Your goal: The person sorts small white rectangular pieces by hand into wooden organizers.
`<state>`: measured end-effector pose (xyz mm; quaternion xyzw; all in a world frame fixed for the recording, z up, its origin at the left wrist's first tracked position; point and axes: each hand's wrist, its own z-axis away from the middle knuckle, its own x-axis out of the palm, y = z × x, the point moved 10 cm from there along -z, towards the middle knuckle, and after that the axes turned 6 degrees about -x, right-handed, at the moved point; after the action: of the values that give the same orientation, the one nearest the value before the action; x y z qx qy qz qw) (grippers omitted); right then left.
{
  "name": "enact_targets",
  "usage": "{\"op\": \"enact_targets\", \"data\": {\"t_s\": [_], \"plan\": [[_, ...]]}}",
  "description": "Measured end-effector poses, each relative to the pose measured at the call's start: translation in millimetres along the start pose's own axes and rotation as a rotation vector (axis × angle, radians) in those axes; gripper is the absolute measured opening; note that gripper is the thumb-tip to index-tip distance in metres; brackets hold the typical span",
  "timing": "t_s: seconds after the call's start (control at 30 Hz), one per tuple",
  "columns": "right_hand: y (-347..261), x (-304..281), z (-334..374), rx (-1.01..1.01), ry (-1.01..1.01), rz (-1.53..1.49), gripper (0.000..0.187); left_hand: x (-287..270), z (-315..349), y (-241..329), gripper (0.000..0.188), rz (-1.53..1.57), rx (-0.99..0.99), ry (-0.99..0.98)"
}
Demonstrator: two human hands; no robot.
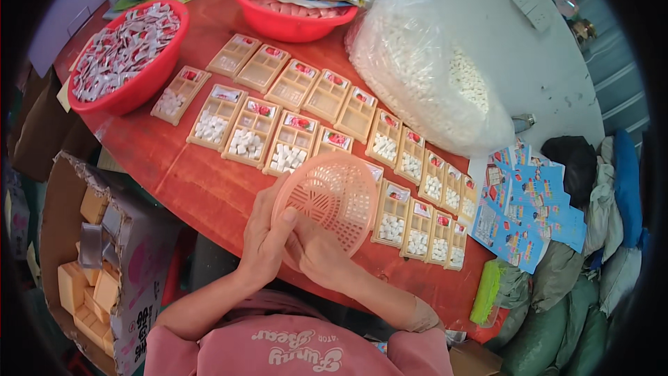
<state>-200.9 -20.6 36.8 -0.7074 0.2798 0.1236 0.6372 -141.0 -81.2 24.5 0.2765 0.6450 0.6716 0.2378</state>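
A pink perforated plastic basket (334, 198) is held over the near edge of the red table, tilted so its inside shows. My left hand (264, 233) is closed on its left rim, thumb on the near side. My right hand (316, 247) grips the near rim, close beside the left; its fingertips are partly hidden. Beyond the basket stand rows of small cream compartment trays (292, 141). Many hold small white pieces (245, 143) in one compartment and a red-and-white sachet (261, 108) in another. Some far trays (357, 115) hold a sachet without white pieces. The basket hides part of the near row.
A red basin of sachets (129, 56) sits at the left, another red basin (296, 21) at the back. A large clear bag of white pieces (424, 69) leans at back right. Blue printed sheets (529, 202) lie right. A cardboard box (132, 271) of cream trays stands lower left.
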Motion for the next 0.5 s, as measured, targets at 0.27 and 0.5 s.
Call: {"op": "enact_targets", "data": {"t_s": [0.27,0.5], "plan": [[19,5,-2,0.013,0.021,-0.001,0.021,3,0,-5,0.05,0.016,-0.049,-0.009],[60,-20,-26,0.698,-0.011,-1.144,0.016,-11,0,-19,0.048,0.038,-0.119,-0.009]]}}
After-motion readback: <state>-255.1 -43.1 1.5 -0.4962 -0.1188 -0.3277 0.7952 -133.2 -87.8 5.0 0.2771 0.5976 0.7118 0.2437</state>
